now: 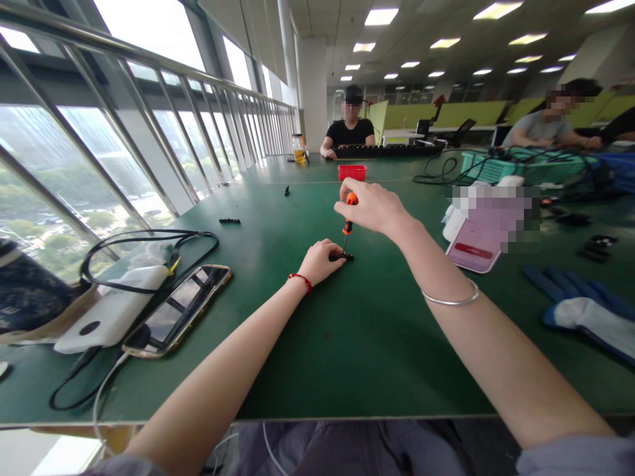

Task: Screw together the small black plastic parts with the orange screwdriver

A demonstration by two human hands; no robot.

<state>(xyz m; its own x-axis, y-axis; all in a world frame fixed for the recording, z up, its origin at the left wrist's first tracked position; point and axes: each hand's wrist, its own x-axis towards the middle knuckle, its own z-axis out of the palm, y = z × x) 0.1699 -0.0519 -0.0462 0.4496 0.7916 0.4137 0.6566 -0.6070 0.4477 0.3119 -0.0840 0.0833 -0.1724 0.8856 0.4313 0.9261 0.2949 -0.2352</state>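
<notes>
My right hand (374,206) grips an orange and black screwdriver (348,227) by its handle, fingers curled round the top. The screwdriver stands nearly upright, its shaft pointing down to a small black part (348,256) on the green tabletop (307,350). Closed on the left end of that part is my left hand (321,262), resting on the table. The tip meets the part close to my left fingertips; the exact contact is too small to see.
Beyond my hands stands a red tray (352,172). Small black pieces (229,221) lie left. A phone (178,311), a white power bank (112,311) and cables are near left. To the right are a pink-screened phone (476,244), gloves (590,311) and a teal basket (536,168). People sit farther back.
</notes>
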